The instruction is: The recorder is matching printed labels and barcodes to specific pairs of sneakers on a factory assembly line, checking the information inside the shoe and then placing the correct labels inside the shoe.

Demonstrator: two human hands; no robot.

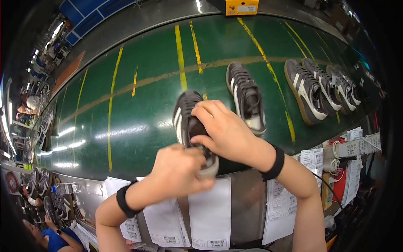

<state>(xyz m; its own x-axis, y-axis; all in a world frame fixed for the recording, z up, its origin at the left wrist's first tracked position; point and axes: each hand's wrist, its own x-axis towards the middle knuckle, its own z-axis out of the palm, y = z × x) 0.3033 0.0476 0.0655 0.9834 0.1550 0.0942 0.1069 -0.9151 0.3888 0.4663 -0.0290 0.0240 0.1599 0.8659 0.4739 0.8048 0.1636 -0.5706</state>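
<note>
A dark grey sneaker (178,119) with white side stripes sits on the green work surface, toe pointing away from me. My right hand (224,132) grips it at the tongue and collar, fingers bent over the opening. At the heel, my left hand (178,170) is closed and slightly blurred; its fingertips are partly hidden against the shoe's back. Much of the shoe's opening lies under both hands. Just right of them stands a matching sneaker (245,94), laced, with a pale insole showing inside. Each wrist wears a black band.
More dark sneakers (308,90) stand in a row at the right. Printed paper sheets (210,214) hang along the near edge. A yellow box (242,7) is at the far side. A bottle (67,188) lies at the left, near a person in blue (63,241) and more shoes.
</note>
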